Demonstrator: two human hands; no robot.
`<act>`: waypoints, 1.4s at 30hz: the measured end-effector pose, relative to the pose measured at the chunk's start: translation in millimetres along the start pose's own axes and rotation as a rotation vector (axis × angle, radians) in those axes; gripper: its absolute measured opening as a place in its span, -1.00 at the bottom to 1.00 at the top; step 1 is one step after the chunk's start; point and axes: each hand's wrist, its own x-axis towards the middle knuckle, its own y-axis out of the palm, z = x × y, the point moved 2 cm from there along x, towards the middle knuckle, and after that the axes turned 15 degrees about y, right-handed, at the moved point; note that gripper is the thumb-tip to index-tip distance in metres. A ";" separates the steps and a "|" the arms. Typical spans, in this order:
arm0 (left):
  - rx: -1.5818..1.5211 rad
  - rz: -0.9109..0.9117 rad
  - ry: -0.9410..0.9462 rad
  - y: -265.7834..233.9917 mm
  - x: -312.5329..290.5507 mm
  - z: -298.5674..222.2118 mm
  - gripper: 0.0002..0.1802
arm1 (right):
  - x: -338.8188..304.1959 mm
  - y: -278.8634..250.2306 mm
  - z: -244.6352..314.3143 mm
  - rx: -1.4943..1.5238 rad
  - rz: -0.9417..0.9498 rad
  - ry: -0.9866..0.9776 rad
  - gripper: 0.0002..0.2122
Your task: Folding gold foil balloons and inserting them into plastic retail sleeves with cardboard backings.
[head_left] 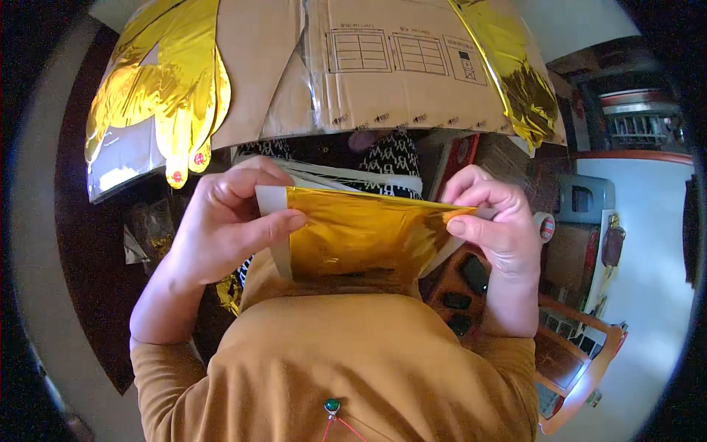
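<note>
In front of my chest I hold up a gold foil sheet [361,239] with white paper edges showing at its sides. My left hand [232,214] pinches the sheet's upper left corner, thumb on the near face and fingers curled behind. At the upper right corner my right hand [490,217] pinches it the same way, its thumb pressed on the gold face. Just behind the sheet's top edge are several white paper layers [353,177]; whether they are joined to it I cannot tell. The sheet hides most of my lap.
A large cardboard surface [398,96] stands ahead, with shiny gold foil pieces [180,81] draped over its left side and more gold foil [515,70] on its right. Small black objects [473,272] lie on a brown surface at right, near a wooden piece of furniture [563,361].
</note>
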 end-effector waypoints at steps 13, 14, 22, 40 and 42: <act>0.521 -0.013 -0.118 -49.5 142.2 28.0 -0.53 | 171.1 -74.7 14.1 -0.005 -0.077 0.346 -0.77; 0.550 -0.036 -0.072 -52.8 161.6 40.1 -0.50 | 197.9 -90.6 12.7 -0.062 -0.105 0.333 -0.77; 1.268 0.194 0.338 -21.9 201.4 32.5 -0.35 | 270.4 -117.5 20.3 -0.310 -0.157 0.234 -0.76; 1.342 0.226 0.638 -1.3 192.4 101.6 -0.01 | 216.4 -44.0 0.1 -1.408 -0.431 -0.307 -0.25; 1.358 0.246 0.630 -2.3 188.3 99.8 0.00 | 213.5 -46.4 -3.4 -1.409 -0.444 -0.302 -0.23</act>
